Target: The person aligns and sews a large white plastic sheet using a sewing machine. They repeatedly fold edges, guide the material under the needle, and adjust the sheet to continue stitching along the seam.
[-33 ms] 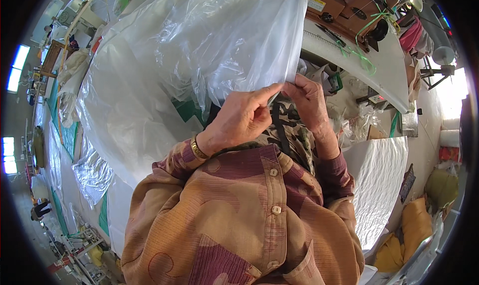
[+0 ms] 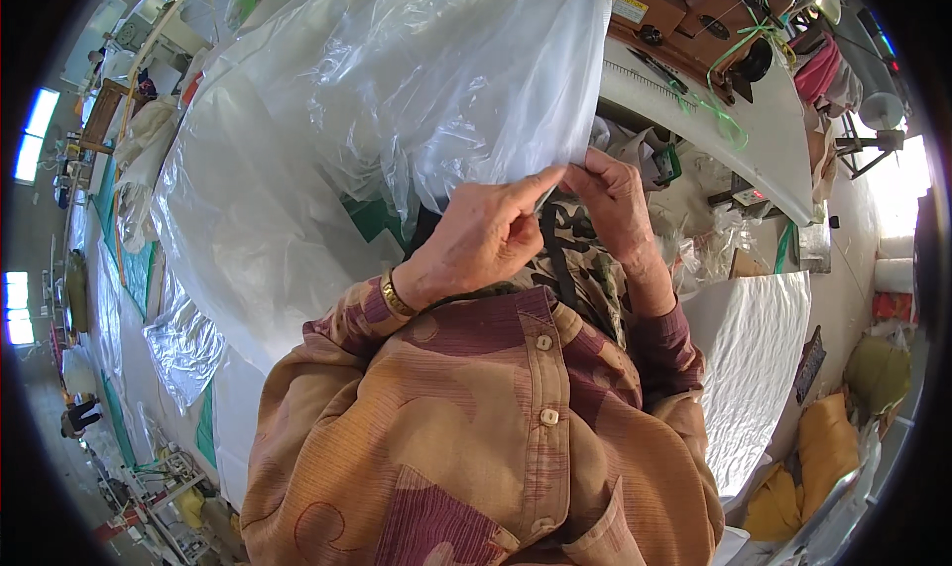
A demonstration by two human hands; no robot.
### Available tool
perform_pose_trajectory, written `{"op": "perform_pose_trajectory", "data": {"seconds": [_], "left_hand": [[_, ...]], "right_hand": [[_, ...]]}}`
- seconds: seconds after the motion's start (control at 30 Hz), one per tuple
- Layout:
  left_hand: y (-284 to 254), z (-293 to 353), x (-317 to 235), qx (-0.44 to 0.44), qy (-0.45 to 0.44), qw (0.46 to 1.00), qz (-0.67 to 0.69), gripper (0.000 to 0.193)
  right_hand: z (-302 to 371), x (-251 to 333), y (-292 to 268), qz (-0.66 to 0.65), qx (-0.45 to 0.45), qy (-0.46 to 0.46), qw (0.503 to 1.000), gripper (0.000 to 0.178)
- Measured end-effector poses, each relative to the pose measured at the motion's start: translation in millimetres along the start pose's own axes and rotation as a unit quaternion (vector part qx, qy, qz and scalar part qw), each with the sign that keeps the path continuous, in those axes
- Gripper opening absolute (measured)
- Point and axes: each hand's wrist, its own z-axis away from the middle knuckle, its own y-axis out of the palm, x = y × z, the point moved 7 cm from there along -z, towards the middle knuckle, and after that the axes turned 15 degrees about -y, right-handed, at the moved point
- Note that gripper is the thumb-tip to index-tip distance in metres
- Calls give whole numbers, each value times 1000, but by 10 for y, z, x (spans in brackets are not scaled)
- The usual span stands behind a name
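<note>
A large sheet of clear, wrinkled plastic (image 2: 426,80) spreads over the work surface in front of me and hangs toward my lap. Its right edge runs down to a corner where my two hands meet. My left hand (image 2: 478,231), with a gold-coloured band on the wrist, is closed on that corner, index finger stretched toward the right hand. Thumb and fingers of my right hand (image 2: 615,204) pinch the same corner from the other side. The fingertips hide what exactly lies between them. Below the hands show camouflage-patterned trousers (image 2: 570,239).
A brown sewing machine (image 2: 684,21) stands at the far right, with green string (image 2: 734,46) hanging from it. Beside it lies a dark pen-like tool (image 2: 654,68) on the white tabletop (image 2: 764,140). White sheeting (image 2: 749,358) hangs at my right. Yellow bundles (image 2: 828,437) lie farther right.
</note>
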Motion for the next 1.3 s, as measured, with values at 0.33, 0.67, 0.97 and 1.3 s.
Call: {"op": "perform_pose_trajectory", "data": {"seconds": [0.33, 0.67, 0.97, 1.3], "left_hand": [[63, -33, 30, 8, -1, 1000, -5, 65], [-305, -399, -80, -76, 10, 997, 10, 18], [-84, -441, 19, -9, 16, 1000, 23, 27], [-83, -482, 96, 23, 7, 999, -33, 15]], "right_hand": [[-35, 1, -13, -123, 44, -31, 991, 21], [-25, 57, 25, -37, 10, -57, 998, 27], [79, -112, -36, -68, -17, 7, 997, 33], [50, -52, -37, -82, -41, -37, 995, 38]]}}
